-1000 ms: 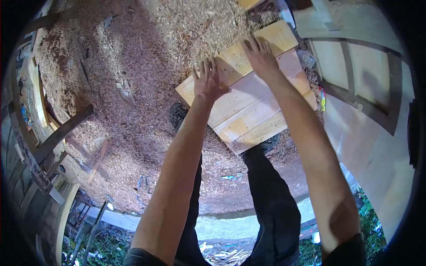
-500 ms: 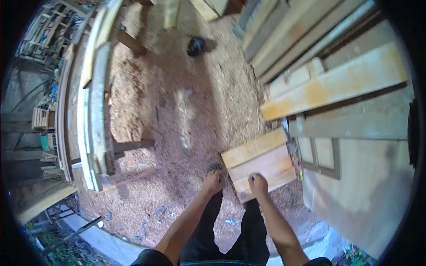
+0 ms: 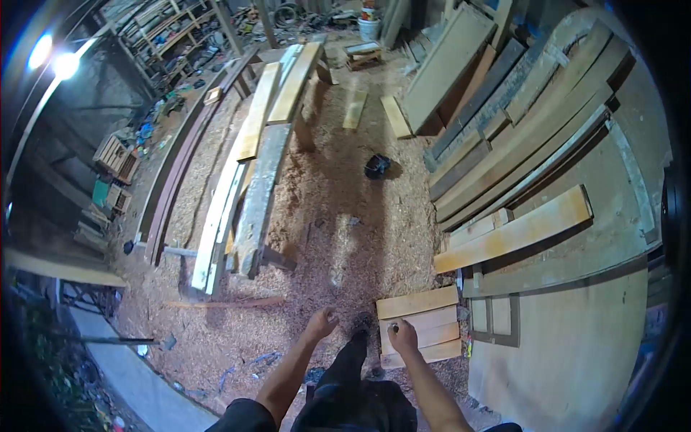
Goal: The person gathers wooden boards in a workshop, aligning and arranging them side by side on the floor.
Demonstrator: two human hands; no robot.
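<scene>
My left hand (image 3: 322, 325) hangs in the air over the shavings, left of my leg, with its fingers curled in and no object visible in them. To the right, my right hand (image 3: 404, 336) is closed in a fist around a small dark thing too tiny to name. That fist appears in front of several short wooden boards (image 3: 419, 302) lying side by side on the ground. Whether the hand touches them cannot be told; it seems held above.
At left stands a long bench (image 3: 260, 194) with planks on it. Boards (image 3: 518, 223) and a plywood sheet (image 3: 561, 338) lean along the right side. A black bundle (image 3: 376, 166) lies on the shavings-covered floor. Farther off is a white bucket (image 3: 368, 29).
My view has tilted up, bringing the far end of the workshop and bright lamps into sight. My left hand has swung outward to the left. My right hand stays closed near the boards.
</scene>
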